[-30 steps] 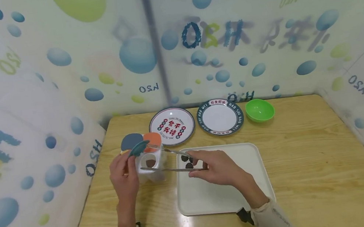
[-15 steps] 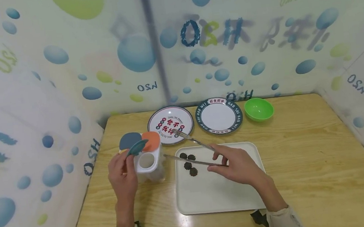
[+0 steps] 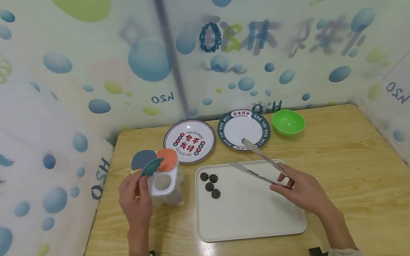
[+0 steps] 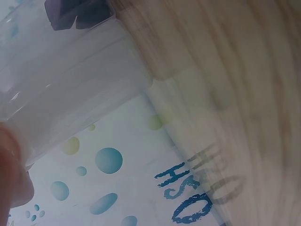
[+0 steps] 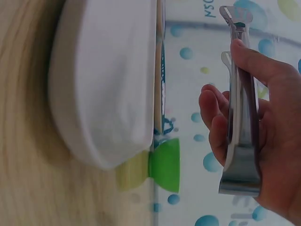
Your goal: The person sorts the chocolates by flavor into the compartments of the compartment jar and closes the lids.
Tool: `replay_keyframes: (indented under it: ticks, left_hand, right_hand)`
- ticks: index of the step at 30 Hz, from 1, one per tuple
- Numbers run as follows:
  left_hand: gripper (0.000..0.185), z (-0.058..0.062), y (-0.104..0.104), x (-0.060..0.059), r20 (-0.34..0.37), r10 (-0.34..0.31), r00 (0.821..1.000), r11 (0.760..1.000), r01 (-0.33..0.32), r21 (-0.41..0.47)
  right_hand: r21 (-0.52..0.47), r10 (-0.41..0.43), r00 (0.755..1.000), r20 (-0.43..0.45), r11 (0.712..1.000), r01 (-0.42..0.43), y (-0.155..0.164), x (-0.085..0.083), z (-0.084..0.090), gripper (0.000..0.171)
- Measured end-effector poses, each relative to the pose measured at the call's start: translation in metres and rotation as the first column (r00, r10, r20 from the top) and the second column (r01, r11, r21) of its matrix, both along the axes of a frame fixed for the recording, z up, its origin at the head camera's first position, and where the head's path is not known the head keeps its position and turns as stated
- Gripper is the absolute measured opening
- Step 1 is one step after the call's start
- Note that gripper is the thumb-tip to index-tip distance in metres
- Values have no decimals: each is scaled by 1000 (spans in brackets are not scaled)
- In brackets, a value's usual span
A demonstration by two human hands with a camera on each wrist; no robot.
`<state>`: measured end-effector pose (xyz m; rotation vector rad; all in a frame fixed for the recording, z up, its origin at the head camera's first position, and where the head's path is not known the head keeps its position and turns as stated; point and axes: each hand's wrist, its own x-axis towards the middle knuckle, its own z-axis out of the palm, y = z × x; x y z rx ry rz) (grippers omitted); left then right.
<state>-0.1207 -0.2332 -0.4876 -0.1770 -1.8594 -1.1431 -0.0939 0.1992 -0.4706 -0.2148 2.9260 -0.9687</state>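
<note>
- We hold the metal tongs [image 3: 259, 162] in our right hand [image 3: 301, 191], fingers curled round the handle end near the right edge of the white rectangular plastic tray [image 3: 252, 223]; the two blades point far-left, their tips apart and carrying nothing, over the tray's far edge and the rim of the dark-rimmed white plate [image 3: 244, 130].
- Our left hand [image 3: 135, 200] grips the left side of the clear plastic container [image 3: 164, 186], apparently to keep it steady; the thumb area props its teal flip lid [image 3: 150, 167] up, so one round opening shows.
- Four small dark round pieces [image 3: 210, 184] lie clustered on the tray's far-left part, just right of the container.
- Beside the teal lid, the grey-blue and orange lids [image 3: 155, 158] lie shut.
- Along the far edge of the wooden bench [image 3: 344, 163] stand the white plate with red characters [image 3: 189, 140], the dark-rimmed plate and the green plastic bowl [image 3: 288, 122].
- Nothing lies between the tongs and the pieces.
</note>
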Motion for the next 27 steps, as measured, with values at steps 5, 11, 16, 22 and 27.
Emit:
replay_keyframes:
  ticks: [5, 11, 16, 22, 27]
  left_hand:
    - [21, 1, 2, -1, -6, 4, 1000, 1000, -4, -1]
    - [19, 5, 5, 1, -18, 1, 1000, 1000, -1, 3]
    - [18, 5, 5, 0, -18, -3, 1000, 1000, 3, 6]
    - [19, 5, 5, 1, -6, -8, 1000, 1000, 8, 4]
    - [18, 16, 11, 5, -12, -15, 1000, 1000, 15, 8]
  right_hand:
    - [27, -75, 997, 14, 997, 75, 25, 8, -12, 70]
    - [27, -128, 991, 33, 992, 127, 48, 18, -22, 63]
    - [51, -166, 984, 61, 985, 163, 62, 25, -26, 68]
    - [140, -250, 958, 137, 963, 231, 88, 34, -30, 79]
    - [133, -293, 945, 144, 952, 275, 106, 39, -34, 81]
